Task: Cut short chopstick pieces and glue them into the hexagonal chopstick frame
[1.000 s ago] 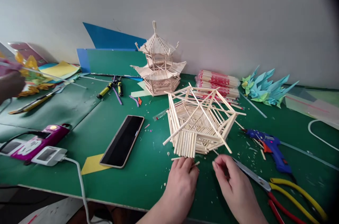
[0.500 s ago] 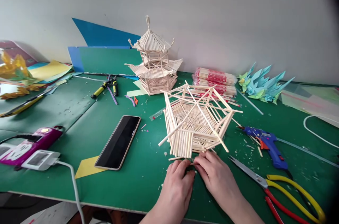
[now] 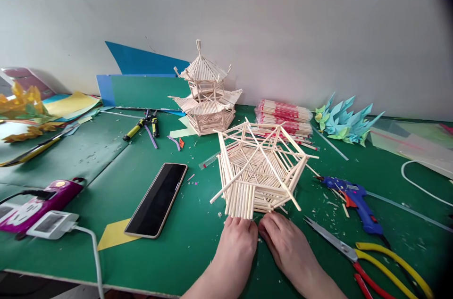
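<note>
An unfinished stick frame [image 3: 260, 167] with a hexagonal slatted floor sits on the green table. At its front slopes a panel of sticks [image 3: 240, 200] laid side by side. My left hand [image 3: 237, 247] is curled palm down just under this panel's lower edge, its fingertips hidden. Close to its right, my right hand [image 3: 285, 237] is closed too, by the frame's front lower edge. Whatever the fingers of either hand pinch is out of sight. A finished stick pagoda [image 3: 207, 96] stands behind the frame.
Right of my hands lie a blue glue gun [image 3: 354, 197] and long-nosed pliers [image 3: 350, 249]. A phone [image 3: 157, 200] and purple power strip [image 3: 46, 204] are at left. Behind are stick bundles [image 3: 283, 117], folded paper [image 3: 348, 120] and small cutters [image 3: 143, 127].
The view has tilted up, showing the space above the partition. My left hand has moved toward the panel's edge, and the loose stick lying there no longer shows. The right hand stays close by.
</note>
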The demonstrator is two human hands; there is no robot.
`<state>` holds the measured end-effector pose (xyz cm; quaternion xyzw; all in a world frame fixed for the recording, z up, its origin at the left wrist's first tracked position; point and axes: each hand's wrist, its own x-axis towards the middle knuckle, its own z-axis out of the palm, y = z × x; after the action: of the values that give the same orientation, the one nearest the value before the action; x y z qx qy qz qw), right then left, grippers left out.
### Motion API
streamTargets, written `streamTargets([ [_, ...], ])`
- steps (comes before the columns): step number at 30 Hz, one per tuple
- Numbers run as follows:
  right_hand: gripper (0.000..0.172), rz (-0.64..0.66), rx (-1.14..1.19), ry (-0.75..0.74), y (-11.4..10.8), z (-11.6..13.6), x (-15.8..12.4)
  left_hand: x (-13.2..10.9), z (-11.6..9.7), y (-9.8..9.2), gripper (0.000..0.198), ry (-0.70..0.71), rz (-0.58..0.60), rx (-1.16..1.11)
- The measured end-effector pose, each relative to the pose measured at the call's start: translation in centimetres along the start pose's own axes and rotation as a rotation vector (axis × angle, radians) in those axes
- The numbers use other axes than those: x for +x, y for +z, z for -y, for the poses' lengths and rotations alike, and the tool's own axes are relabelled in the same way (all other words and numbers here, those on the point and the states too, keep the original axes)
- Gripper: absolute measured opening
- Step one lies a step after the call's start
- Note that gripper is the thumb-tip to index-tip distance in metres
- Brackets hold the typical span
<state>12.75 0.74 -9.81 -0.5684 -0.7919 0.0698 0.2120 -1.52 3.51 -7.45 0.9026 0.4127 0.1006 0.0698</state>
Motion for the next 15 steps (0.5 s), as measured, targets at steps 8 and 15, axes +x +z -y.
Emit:
streamTargets([
  [8,0.022,-0.155,0.281,0.265,-2.2,-0.4,-1.2,-0.2,0.7,-1.0,0.019,0.050,-0.067,0.043],
  [15,0.031,-0.426,0.460,0.471,-4.8,-0.6,-4.2,-2.9,0.0,-1.8,0.017,0.028,-0.359,-0.449],
])
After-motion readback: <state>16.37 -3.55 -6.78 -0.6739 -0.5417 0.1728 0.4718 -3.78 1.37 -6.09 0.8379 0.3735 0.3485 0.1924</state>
